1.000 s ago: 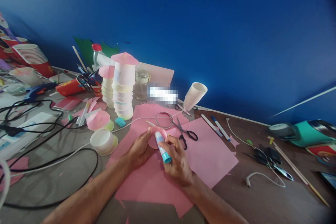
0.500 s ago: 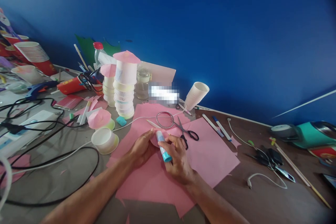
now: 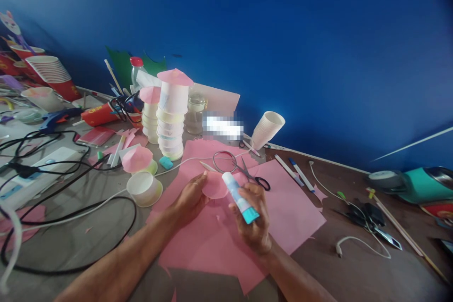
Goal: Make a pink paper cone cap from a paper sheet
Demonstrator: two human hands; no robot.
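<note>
Between the fingers of my left hand (image 3: pixel 194 194) is the edge of a round pink paper piece (image 3: pixel 215 185), held above larger pink sheets (image 3: pixel 212 245). My right hand (image 3: pixel 254 214) is closed around a glue stick (image 3: pixel 239 197) with a white top and a turquoise base, tilted beside the paper piece and apart from it. Just beyond the hands lie a thin ring (image 3: pixel 224 162), a pencil (image 3: pixel 208 166) and scissors with black handles (image 3: pixel 262 182), partly hidden by my right hand.
On the left stand stacked white cups with pink paper roofs (image 3: pixel 171 122), a white cup (image 3: pixel 142 188) and tangled black cables (image 3: pixel 134 222). Leaning at the wall is a stack of white cups (image 3: pixel 268 128). Markers (image 3: pixel 300 174), keys (image 3: pixel 368 219) and a teal bottle (image 3: pixel 421 188) lie right.
My right hand has drawn the glue stick away from the paper piece, to the right and nearer me. More of the paper piece now shows in my left hand. The view has shifted slightly.
</note>
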